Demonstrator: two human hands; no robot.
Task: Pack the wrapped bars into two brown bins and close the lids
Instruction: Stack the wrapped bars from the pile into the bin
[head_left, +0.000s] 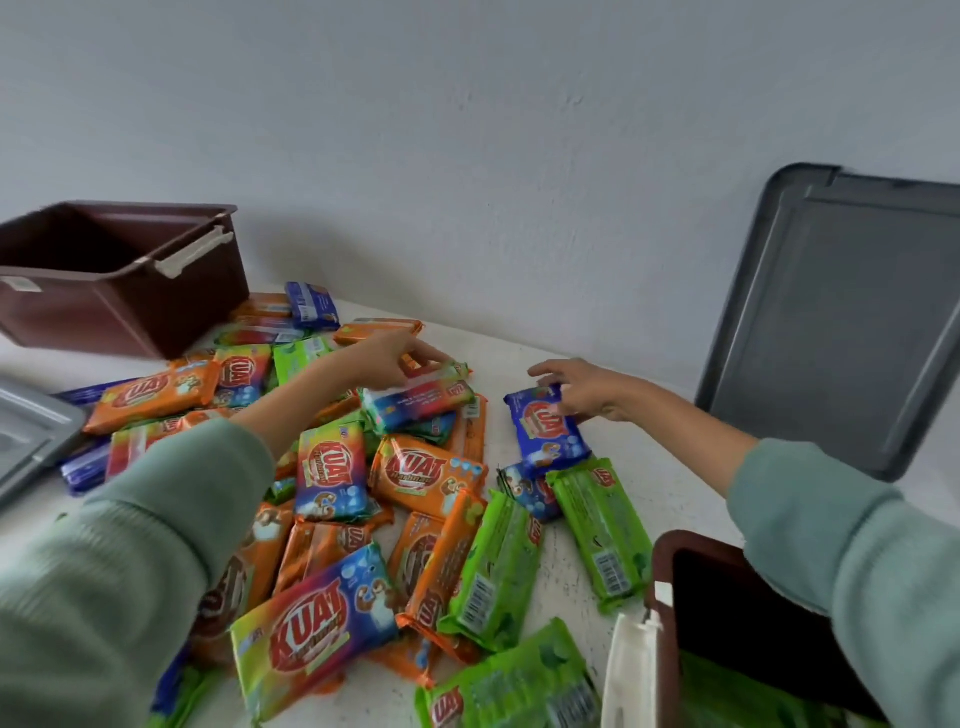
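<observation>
Left hand (400, 361) reaches to twelve o'clock of the pile of wrapped bars (426, 473). Its fingers curl down over the far edge of a rainbow bar (415, 402) lying on top of the heap, and we read this as a pinch on that bar. Right hand (584, 389) is out at two o'clock, fingers and thumb closed round the far end of a blue bar (550, 434), which lies on the table (519, 364) just beside two green bars (602, 530). We record one brown bin (119, 312) at ten o'clock, open, with nothing visible in the part of its interior that shows. A second brown bin (662, 571) stands at five o'clock under the right sleeve, with something green inside that is too blurred to name. One grey lid (841, 332) leans on the wall at three o'clock, and another lid (26, 441) lies at nine o'clock; neither is fitted. Most bars remain on the table, so we judge packing to be at an early stage. We judge the bars light and firm, not fragile, in glossy film that is likely slippery. A grip across the short width of the body should hold better than one on the crimped end seal. Bars stacked loosely may slide when a neighbour is lifted.
</observation>
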